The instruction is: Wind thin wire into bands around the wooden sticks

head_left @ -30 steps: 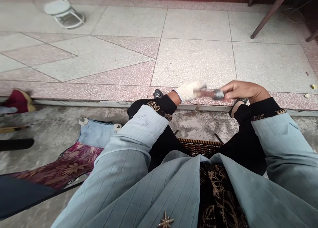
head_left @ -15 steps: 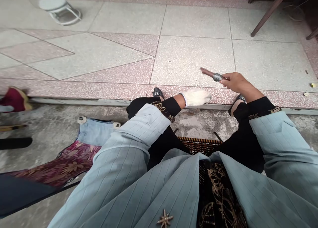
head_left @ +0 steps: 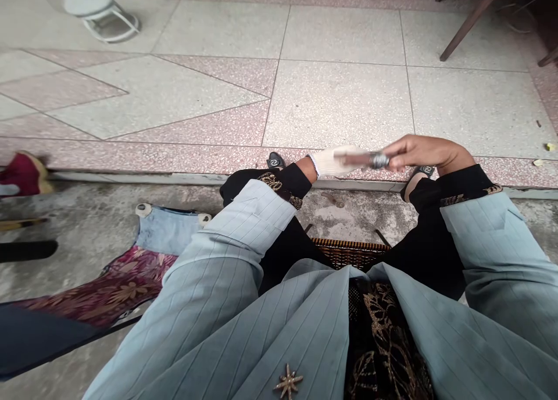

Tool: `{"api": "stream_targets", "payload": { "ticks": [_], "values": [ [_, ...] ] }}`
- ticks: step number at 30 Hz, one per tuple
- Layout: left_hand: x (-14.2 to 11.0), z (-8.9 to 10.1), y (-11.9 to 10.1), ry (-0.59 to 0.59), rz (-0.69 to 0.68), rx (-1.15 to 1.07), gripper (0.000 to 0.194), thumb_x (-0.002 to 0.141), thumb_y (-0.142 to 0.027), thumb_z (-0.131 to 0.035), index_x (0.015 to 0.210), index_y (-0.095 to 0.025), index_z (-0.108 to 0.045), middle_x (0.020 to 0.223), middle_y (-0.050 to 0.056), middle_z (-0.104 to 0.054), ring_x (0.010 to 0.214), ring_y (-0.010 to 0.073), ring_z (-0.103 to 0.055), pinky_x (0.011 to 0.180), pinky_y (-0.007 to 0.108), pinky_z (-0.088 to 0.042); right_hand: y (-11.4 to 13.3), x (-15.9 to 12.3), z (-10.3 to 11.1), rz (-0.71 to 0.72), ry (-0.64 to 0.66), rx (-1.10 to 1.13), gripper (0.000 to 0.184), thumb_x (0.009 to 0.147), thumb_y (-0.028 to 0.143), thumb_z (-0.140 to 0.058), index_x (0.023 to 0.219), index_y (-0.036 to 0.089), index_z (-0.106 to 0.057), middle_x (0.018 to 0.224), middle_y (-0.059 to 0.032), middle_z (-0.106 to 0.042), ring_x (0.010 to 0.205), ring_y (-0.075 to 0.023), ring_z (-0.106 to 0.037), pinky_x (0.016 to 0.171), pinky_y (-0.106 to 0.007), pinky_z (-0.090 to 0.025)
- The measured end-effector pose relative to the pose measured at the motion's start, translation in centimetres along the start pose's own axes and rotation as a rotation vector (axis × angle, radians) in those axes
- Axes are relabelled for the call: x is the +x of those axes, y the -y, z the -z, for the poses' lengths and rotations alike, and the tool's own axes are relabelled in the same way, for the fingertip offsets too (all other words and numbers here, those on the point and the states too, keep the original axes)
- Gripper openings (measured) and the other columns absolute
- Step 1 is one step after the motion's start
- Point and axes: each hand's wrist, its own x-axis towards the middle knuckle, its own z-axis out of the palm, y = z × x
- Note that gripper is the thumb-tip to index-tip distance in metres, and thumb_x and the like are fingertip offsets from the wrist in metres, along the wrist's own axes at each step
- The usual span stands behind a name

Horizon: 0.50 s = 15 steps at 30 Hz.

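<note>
My right hand (head_left: 425, 152) is bare and closed around one end of a brown stick (head_left: 355, 159). Silvery wire (head_left: 379, 160) is wound in a thick coil round the stick's middle, just beyond my fingertips. The stick lies level, pointing left, and is smeared by motion. Its far end crosses in front of my left hand (head_left: 329, 161), which wears a white knitted glove. The gloved fingers look curled; whatever they hold is hidden. Whether the stick touches the glove I cannot tell.
A wicker seat (head_left: 351, 252) shows between my legs. Behind a low step edge (head_left: 196, 179) lies a tiled floor, with a white stool (head_left: 108, 16) at the back left and a dark wooden leg (head_left: 473, 19) at the right. Patterned cloth (head_left: 131, 272) lies at the left.
My right hand has swung the wire-wound stick down and left, from above the step to in front of the gloved hand. The left hand has shifted slightly left.
</note>
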Motion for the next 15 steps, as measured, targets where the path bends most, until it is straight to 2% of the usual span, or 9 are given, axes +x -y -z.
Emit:
{"api": "stream_targets", "payload": {
  "ticks": [2, 4, 7, 9, 11, 13, 15],
  "values": [
    [0.0, 0.3, -0.1, -0.019, 0.032, -0.059, 0.04, 0.096, -0.037, -0.036, 0.107, -0.014, -0.067, 0.083, 0.008, -0.069, 0.074, 0.0159, -0.058, 0.069, 0.03, -0.044, 0.5, -0.3, 0.0, 0.107, -0.29, 0.175, 0.039, 0.08, 0.048, -0.073, 0.106, 0.019, -0.075, 0.076, -0.0022, -0.063, 0.064, -0.0116, -0.051, 0.06, -0.027, -0.044],
    [0.0, 0.2, -0.3, -0.008, 0.063, -0.115, 0.04, 0.095, -0.037, -0.037, 0.107, -0.014, -0.067, 0.084, 0.008, -0.07, 0.075, 0.0152, -0.058, 0.07, 0.029, -0.044, 0.5, 0.0, 0.0, 0.165, -0.509, 0.29, 0.038, 0.083, 0.05, -0.071, 0.105, 0.019, -0.072, 0.071, -0.0021, -0.058, 0.059, -0.0109, -0.048, 0.055, -0.026, -0.043],
    [0.3, -0.3, -0.4, 0.047, 0.095, -0.159, 0.035, 0.092, -0.038, -0.044, 0.102, -0.017, -0.07, 0.085, 0.006, -0.07, 0.08, 0.0167, -0.061, 0.073, 0.031, -0.046, -0.2, 1.0, 0.2, 0.118, -0.688, 0.243, 0.036, 0.087, 0.049, -0.067, 0.104, 0.018, -0.071, 0.07, -0.0029, -0.056, 0.058, -0.0111, -0.046, 0.052, -0.027, -0.042],
    [0.3, -0.8, -0.3, 0.069, 0.125, -0.149, 0.031, 0.091, -0.039, -0.048, 0.101, -0.021, -0.072, 0.088, 0.006, -0.071, 0.087, 0.0199, -0.064, 0.076, 0.035, -0.047, -0.8, 1.6, 0.4, -0.014, -0.729, 0.069, 0.034, 0.087, 0.045, -0.066, 0.104, 0.016, -0.072, 0.07, -0.0039, -0.058, 0.058, -0.0119, -0.047, 0.053, -0.028, -0.041],
    [0.2, -1.1, -0.2, 0.073, 0.17, -0.141, 0.03, 0.09, -0.042, -0.05, 0.102, -0.025, -0.072, 0.095, 0.006, -0.071, 0.094, 0.0235, -0.065, 0.078, 0.041, -0.049, -1.2, 2.0, 0.5, -0.166, -0.707, -0.173, 0.034, 0.085, 0.042, -0.066, 0.105, 0.015, -0.074, 0.071, -0.0057, -0.061, 0.061, -0.0141, -0.05, 0.056, -0.031, -0.041],
    [0.0, -1.2, -0.1, 0.081, 0.212, -0.144, 0.031, 0.089, -0.047, -0.052, 0.103, -0.029, -0.072, 0.102, 0.007, -0.071, 0.1, 0.0272, -0.065, 0.08, 0.047, -0.05, -1.4, 2.3, 0.5, -0.28, -0.621, -0.402, 0.036, 0.083, 0.043, -0.066, 0.107, 0.018, -0.076, 0.077, -0.0077, -0.066, 0.067, -0.0178, -0.055, 0.061, -0.034, -0.042],
    [-0.3, -1.2, 0.1, 0.092, 0.248, -0.156, 0.033, 0.086, -0.052, -0.054, 0.105, -0.031, -0.071, 0.106, 0.007, -0.071, 0.103, 0.0307, -0.064, 0.082, 0.053, -0.05, -1.5, 2.4, 0.2, -0.35, -0.461, -0.546, 0.037, 0.081, 0.045, -0.068, 0.107, 0.022, -0.078, 0.082, -0.0087, -0.07, 0.073, -0.0209, -0.058, 0.065, -0.036, -0.043]
  ]
}}
